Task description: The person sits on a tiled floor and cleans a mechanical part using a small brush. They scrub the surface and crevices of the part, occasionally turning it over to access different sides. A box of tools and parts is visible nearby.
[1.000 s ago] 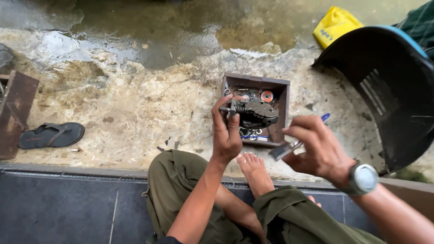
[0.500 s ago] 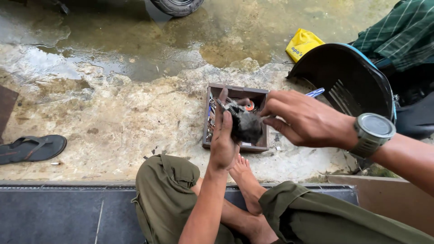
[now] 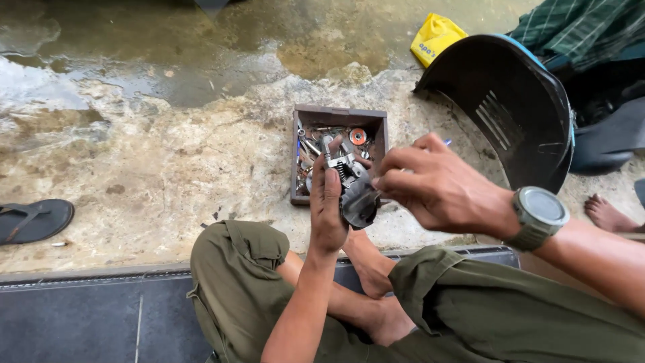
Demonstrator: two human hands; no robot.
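Above the folded knees in olive trousers point(image 3: 470, 316), two hands meet on one dark metal mechanical part point(image 3: 356, 195): the left hand point(image 3: 328, 208) grips it upright with fingers wrapped round, while the right hand point(image 3: 430, 185), one grey round watch point(image 3: 539, 214) on its wrist, pinches at its top, whatever it holds hidden. Beyond sits one small brown open box point(image 3: 339, 114) of mixed metal bits and one red ring, too jumbled to count. Farther off lie one black curved plastic panel point(image 3: 510, 107), one yellow pouch point(image 3: 435, 37) and one dark sandal point(image 3: 30, 218), cut off at the edge.
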